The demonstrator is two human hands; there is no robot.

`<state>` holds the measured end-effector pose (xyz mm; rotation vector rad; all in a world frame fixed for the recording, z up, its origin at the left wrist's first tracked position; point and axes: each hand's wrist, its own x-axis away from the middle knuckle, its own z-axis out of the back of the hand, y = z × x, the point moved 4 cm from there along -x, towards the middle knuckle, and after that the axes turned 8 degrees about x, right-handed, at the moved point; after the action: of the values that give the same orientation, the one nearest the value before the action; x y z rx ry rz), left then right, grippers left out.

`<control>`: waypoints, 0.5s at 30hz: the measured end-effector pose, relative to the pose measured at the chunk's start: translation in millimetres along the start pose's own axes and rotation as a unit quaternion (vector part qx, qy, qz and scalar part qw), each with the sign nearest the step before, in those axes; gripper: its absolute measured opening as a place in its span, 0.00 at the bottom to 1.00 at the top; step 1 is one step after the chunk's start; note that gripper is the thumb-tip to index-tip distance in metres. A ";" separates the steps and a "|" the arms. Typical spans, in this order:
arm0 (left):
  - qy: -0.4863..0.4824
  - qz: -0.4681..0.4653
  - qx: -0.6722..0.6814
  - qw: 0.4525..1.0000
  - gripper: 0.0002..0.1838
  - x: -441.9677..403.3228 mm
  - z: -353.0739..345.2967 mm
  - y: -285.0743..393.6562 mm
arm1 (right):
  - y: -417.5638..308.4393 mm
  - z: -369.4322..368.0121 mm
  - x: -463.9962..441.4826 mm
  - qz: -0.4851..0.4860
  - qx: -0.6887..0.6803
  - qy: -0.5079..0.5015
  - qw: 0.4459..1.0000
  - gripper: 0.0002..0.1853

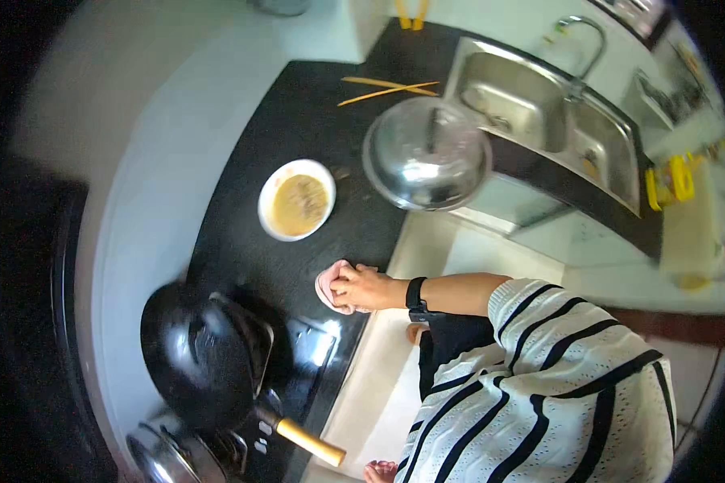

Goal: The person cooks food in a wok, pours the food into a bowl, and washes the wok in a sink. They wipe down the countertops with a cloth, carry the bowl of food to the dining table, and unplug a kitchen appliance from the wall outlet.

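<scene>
My right hand (362,288), with a black band on its wrist, presses a folded pink cloth (327,283) onto the dark countertop near its front edge. Its fingers are bent over the cloth. Up and to the left of the hand stands a white bowl (263,201) holding yellowish liquid with brownish bits. A black wok (193,346) with a wooden handle sits on the stove at the lower left. My left hand is not visible.
A shiny domed lid (427,153) lies at the counter's corner, beside crossed wooden chopsticks (370,95). A double steel sink (511,88) is at the upper right. A lidded pot (165,455) stands below the wok. Bare toes (381,471) show at the bottom.
</scene>
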<state>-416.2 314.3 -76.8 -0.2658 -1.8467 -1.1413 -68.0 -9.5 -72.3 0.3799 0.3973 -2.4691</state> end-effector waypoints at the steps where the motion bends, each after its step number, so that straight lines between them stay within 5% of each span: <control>1: 0.009 0.010 -0.017 1.000 0.16 -28.3 -20.0 2.4 | 27.1 -45.9 -35.7 0.029 -0.004 -0.006 1.000 0.09; 5: -0.069 0.053 -0.146 0.986 0.16 -98.4 -49.9 16.4 | 108.6 -8.1 29.9 0.040 0.038 0.049 0.997 0.09; 8: -0.157 0.044 -0.245 0.956 0.15 -150.6 -108.6 23.9 | 174.1 37.7 112.7 -0.210 0.014 0.003 0.978 0.07; 9: -0.184 0.024 -0.268 0.945 0.15 -167.2 -140.7 22.7 | 187.9 75.8 132.6 -0.187 0.066 0.008 0.980 0.08; 12: -0.148 -0.167 -0.141 0.964 0.09 -203.8 -269.0 -0.9 | 229.3 112.9 200.8 -0.230 0.167 0.046 0.958 0.12; 15: -0.271 -0.290 -0.290 0.871 0.10 -184.7 -401.8 7.3 | 275.5 115.4 280.1 -0.301 0.194 0.038 0.933 0.15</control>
<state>-72.8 47.8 -158.6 -0.4164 -2.0791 -2.2336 -139.7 -409.8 -119.7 0.5854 0.0444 -3.1529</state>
